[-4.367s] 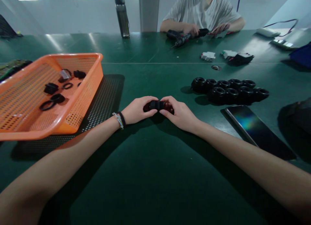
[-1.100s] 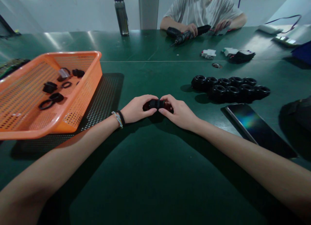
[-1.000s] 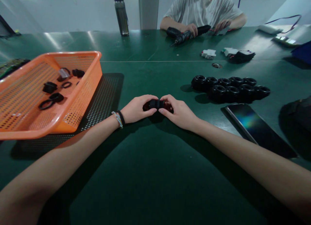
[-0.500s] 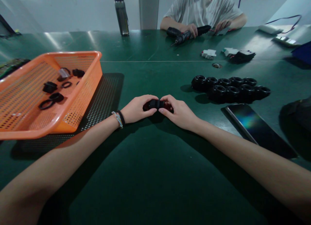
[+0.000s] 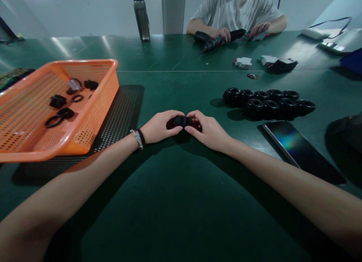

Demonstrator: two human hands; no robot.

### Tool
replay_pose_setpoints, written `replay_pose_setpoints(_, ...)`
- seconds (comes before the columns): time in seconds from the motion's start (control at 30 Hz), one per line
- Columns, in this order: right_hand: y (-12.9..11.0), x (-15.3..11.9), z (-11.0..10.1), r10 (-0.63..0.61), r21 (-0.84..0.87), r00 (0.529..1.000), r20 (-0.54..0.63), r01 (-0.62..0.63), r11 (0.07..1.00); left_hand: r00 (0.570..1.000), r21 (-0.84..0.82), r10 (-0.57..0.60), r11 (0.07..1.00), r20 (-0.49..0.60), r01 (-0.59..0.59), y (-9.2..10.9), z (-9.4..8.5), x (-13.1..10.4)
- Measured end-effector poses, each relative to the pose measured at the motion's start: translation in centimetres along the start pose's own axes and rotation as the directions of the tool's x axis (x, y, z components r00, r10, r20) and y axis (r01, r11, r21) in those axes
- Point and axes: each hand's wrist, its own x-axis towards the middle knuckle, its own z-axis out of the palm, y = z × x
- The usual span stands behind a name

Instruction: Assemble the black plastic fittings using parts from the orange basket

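Between my two hands, just above the green table (image 5: 181, 201), is a black plastic fitting (image 5: 181, 121) that looks like a cable gland. My left hand (image 5: 160, 127) is closed on its left end, thumb in front and fingers behind. On the right end, my right hand (image 5: 210, 131) grips in the same way. The fingertips of both hands nearly meet at the fitting's middle and cover much of its ends. Several similar black fittings (image 5: 271, 108) stand in two rows beyond my right hand, their round openings facing up.
At left, an orange perforated basket (image 5: 113, 77) holds several black rings and fittings. A phone (image 5: 302, 150) lies at right. White-and-black parts (image 5: 243, 62) sit farther back. A bottle (image 5: 141, 20) stands at the far edge. Across the table, a person holds a power drill (image 5: 216, 42).
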Motion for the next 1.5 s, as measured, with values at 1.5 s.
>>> replay_pose_setpoints(1.5,0.17,0.02,0.21,0.025,0.01,1.0,-0.006,-0.025,1.0,1.0,-0.004,0.009,1.0,-0.003,-0.009,0.01,0.08,0.06)
